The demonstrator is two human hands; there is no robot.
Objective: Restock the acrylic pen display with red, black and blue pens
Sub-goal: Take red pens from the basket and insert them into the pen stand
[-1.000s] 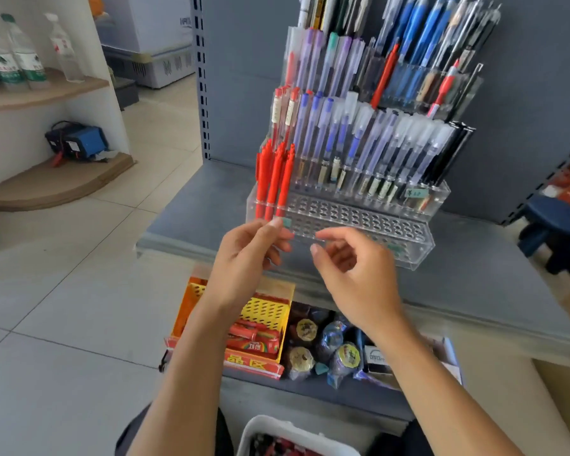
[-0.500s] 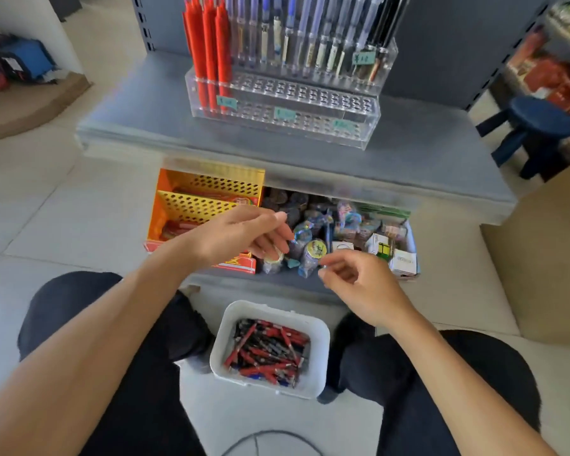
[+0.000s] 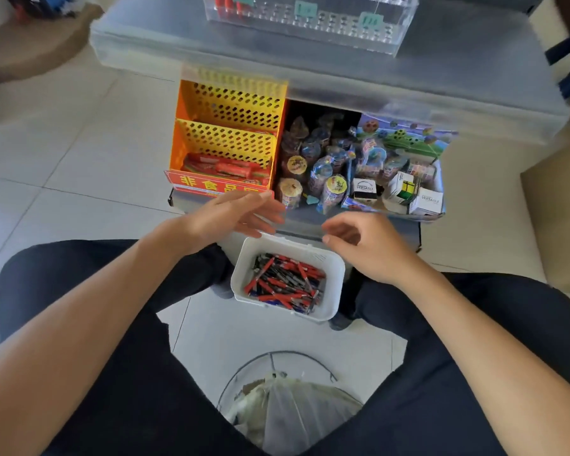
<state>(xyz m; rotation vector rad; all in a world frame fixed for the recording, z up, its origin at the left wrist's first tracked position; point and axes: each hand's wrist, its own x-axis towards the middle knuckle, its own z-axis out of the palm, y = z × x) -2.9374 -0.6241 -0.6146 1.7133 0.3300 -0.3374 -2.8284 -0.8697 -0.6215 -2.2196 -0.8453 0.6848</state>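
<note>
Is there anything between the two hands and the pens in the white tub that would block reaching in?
Nothing visible does. The white tub has no lid, and the pens lie uncovered inside. The left hand and the right hand are empty near its far rim, with only open air between them and the pens.
</note>
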